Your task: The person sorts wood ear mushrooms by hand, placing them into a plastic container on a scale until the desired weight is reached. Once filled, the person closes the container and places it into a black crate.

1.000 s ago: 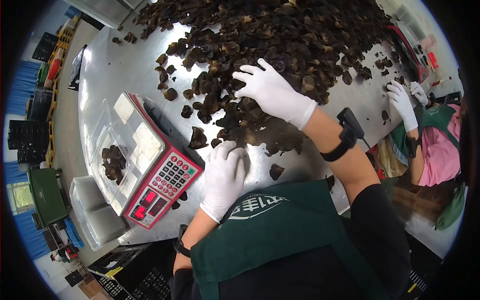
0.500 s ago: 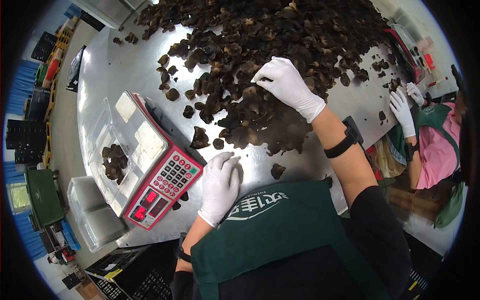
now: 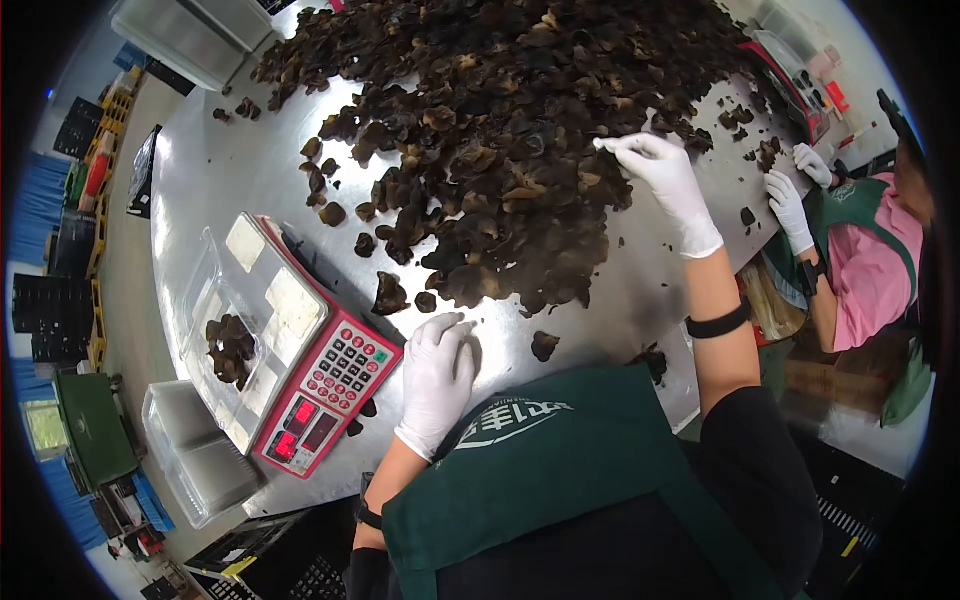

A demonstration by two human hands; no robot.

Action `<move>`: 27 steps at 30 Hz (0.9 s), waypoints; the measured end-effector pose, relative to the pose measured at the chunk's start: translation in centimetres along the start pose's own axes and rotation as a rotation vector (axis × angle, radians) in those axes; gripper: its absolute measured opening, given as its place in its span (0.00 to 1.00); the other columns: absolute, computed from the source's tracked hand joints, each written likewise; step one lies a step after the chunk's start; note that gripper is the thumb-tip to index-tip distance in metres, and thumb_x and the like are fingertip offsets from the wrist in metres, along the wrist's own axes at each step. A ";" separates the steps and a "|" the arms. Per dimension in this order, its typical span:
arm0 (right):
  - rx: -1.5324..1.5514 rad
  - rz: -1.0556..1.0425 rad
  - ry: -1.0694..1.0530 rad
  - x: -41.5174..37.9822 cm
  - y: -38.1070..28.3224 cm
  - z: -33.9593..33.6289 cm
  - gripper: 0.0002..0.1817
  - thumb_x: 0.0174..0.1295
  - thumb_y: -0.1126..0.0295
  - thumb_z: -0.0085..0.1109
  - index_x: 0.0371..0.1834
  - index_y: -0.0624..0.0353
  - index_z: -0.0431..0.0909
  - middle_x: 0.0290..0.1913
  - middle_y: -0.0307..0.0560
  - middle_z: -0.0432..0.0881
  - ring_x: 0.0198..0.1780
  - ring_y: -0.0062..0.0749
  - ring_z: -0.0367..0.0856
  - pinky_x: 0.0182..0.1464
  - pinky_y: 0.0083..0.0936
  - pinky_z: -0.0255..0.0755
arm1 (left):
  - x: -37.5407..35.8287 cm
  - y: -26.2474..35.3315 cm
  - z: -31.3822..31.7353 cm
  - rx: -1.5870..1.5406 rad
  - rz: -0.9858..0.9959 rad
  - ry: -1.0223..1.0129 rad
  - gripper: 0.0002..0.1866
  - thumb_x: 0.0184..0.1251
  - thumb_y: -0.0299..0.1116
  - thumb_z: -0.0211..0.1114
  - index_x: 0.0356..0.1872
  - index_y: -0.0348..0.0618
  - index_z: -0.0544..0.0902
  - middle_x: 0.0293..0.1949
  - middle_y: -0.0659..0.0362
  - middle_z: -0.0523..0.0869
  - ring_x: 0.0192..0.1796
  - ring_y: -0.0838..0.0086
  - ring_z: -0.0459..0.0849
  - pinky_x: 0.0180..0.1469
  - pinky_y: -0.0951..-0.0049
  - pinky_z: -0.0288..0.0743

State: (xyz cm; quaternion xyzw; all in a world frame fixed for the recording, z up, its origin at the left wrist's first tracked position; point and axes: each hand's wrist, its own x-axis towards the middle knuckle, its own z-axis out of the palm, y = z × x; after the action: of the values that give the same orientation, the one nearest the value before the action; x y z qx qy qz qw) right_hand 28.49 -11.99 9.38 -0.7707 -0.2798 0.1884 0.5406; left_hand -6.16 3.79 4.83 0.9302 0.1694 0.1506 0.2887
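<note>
Dark brown fungus pieces (image 3: 520, 150) lie in a broad heap on the metal table (image 3: 640, 290). At the heap's right edge is my right hand (image 3: 660, 180), gloved in white, its thumb and forefinger pinched together; whatever is between them is too small to name. My left hand (image 3: 437, 380), also gloved, rests on the table near the front edge, fingers loosely bent and apart, holding nothing. To its left stands a red and silver scale (image 3: 330, 380) with lit red digits. An open clear plastic box (image 3: 208, 290) on it contains several fungus pieces (image 3: 231, 350).
Stacked clear containers (image 3: 195, 450) stand at the table's left edge. A co-worker's gloved hands (image 3: 790, 205) are at the right, near another red scale (image 3: 790, 85). Black crates (image 3: 270, 560) lie below the table, and a grey metal cabinet (image 3: 190, 40) is at the upper left.
My right hand has moved right, from over the middle of the heap to its right edge. My left hand has barely moved. The view has shifted slightly.
</note>
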 end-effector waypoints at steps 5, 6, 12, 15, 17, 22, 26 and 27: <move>0.268 0.075 -0.086 -3.4 2.2 -1.3 0.10 0.72 0.68 0.60 0.45 0.64 0.86 0.56 0.47 0.88 0.57 0.25 0.84 0.53 0.22 0.77 | 0.9 0.6 0.5 -0.018 0.029 -0.035 0.14 0.61 0.25 0.64 0.49 0.42 0.83 0.53 0.53 0.82 0.57 0.55 0.79 0.60 0.57 0.73; 0.265 -0.004 -0.085 -3.6 2.3 -1.4 0.10 0.72 0.68 0.60 0.45 0.64 0.86 0.55 0.47 0.88 0.56 0.25 0.85 0.52 0.22 0.77 | 1.1 0.7 0.5 -0.034 0.051 -0.028 0.14 0.61 0.24 0.65 0.48 0.42 0.83 0.53 0.52 0.82 0.57 0.55 0.79 0.60 0.56 0.72; 0.190 0.153 0.112 -10.2 -0.3 -8.6 0.07 0.69 0.72 0.62 0.43 0.65 0.84 0.40 0.46 0.88 0.36 0.21 0.83 0.39 0.20 0.76 | 1.4 0.8 0.5 -0.051 0.088 -0.043 0.13 0.60 0.22 0.64 0.47 0.41 0.81 0.52 0.52 0.81 0.56 0.54 0.79 0.60 0.56 0.72; 0.241 0.062 0.180 -17.0 3.6 -13.2 0.05 0.66 0.73 0.64 0.39 0.64 0.82 0.35 0.46 0.85 0.32 0.23 0.81 0.36 0.20 0.74 | 1.4 0.8 0.5 -0.039 0.076 -0.066 0.13 0.61 0.21 0.63 0.47 0.40 0.81 0.52 0.51 0.81 0.56 0.54 0.79 0.60 0.57 0.72; 0.374 0.099 0.142 -21.8 9.1 -14.6 0.05 0.64 0.75 0.63 0.41 0.64 0.82 0.35 0.48 0.86 0.33 0.25 0.82 0.37 0.21 0.76 | 1.4 0.8 0.8 -0.038 0.079 -0.069 0.13 0.61 0.21 0.63 0.48 0.39 0.81 0.52 0.51 0.81 0.56 0.54 0.79 0.60 0.57 0.72; -1.032 0.690 -0.255 -29.2 17.7 -12.0 0.18 0.58 0.72 0.64 0.53 0.58 0.85 0.49 0.54 0.89 0.49 0.43 0.89 0.55 0.36 0.80 | 1.5 1.1 0.8 -0.018 0.094 -0.097 0.13 0.61 0.21 0.63 0.48 0.38 0.81 0.52 0.50 0.82 0.56 0.53 0.80 0.60 0.57 0.73; -0.754 0.410 0.144 -22.7 7.9 -9.9 0.18 0.60 0.57 0.63 0.21 0.61 0.81 0.26 0.56 0.82 0.32 0.55 0.83 0.40 0.44 0.77 | 1.1 1.6 0.4 -0.010 0.090 -0.101 0.13 0.62 0.20 0.62 0.48 0.39 0.81 0.51 0.50 0.82 0.56 0.53 0.80 0.61 0.57 0.73; -0.733 0.356 0.230 -20.5 5.6 -9.0 0.19 0.62 0.57 0.62 0.23 0.63 0.79 0.27 0.57 0.80 0.33 0.58 0.80 0.38 0.45 0.74 | 0.9 1.6 0.6 -0.012 0.093 -0.096 0.13 0.62 0.20 0.62 0.48 0.39 0.81 0.51 0.50 0.82 0.55 0.54 0.80 0.61 0.57 0.73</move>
State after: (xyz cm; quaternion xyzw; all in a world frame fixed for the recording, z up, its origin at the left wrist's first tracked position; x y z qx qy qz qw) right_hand 19.26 -33.07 6.95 -0.9643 -0.1286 0.0797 0.2174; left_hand -4.73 2.66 5.49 0.9415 0.1110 0.1200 0.2947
